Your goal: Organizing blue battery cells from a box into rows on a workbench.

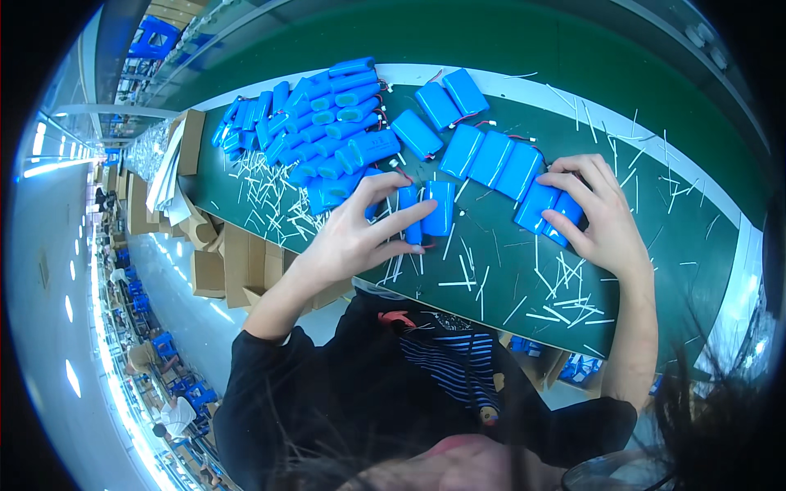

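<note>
Holding a blue battery (408,197) in the narrowed left hand (360,227), toward the near edge of the desk (679,299). With the right hand (602,214) half wide, touching two other batteries (534,205) nearer the right edge; impossible to tell if gripping. Perhaps pulling red wires (521,138) loose, if sliding batteries carelessly.

Your left forearm (286,299) is slanting toward one o'clock; your left hand (348,235) is pointing its parted fingers toward two, its thumb toward three. Your right forearm (634,327) is pointing toward twelve, your right hand (602,214) angling toward ten, fingers curving, thumb lying apart below them.
</note>
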Demonstrator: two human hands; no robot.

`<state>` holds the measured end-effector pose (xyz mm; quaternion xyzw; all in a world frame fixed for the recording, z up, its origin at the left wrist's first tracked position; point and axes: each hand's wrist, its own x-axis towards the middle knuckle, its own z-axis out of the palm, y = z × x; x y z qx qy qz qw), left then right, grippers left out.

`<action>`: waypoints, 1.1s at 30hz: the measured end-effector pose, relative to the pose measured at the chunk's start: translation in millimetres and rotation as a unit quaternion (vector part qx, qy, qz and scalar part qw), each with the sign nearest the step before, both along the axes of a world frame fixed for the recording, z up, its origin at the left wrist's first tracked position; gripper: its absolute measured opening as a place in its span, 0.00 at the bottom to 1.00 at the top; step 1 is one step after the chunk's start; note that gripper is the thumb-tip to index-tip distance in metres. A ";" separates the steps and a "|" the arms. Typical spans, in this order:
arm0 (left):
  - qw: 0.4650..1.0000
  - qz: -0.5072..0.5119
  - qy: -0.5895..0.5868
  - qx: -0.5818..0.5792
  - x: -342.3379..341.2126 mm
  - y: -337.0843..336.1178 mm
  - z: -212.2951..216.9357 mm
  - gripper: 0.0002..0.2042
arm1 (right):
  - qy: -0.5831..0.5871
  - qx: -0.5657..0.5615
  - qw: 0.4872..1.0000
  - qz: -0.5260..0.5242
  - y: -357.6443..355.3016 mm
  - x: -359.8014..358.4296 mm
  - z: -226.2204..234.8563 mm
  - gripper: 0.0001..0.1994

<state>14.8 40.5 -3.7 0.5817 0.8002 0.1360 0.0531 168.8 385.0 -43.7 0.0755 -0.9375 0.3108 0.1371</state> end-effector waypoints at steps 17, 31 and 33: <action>0.953 0.064 0.294 0.028 -43.6 16.0 25.7 0.17 | -0.025 0.000 1.000 0.002 -1.6 0.7 4.1 0.18; 0.924 0.367 -0.049 0.095 60.1 -44.2 -46.2 0.15 | -0.048 -0.014 0.999 -0.001 -0.5 -0.7 6.8 0.19; 0.929 0.359 -0.050 0.080 58.8 -32.9 -49.6 0.18 | -0.055 -0.023 0.998 -0.022 2.8 3.7 6.2 0.20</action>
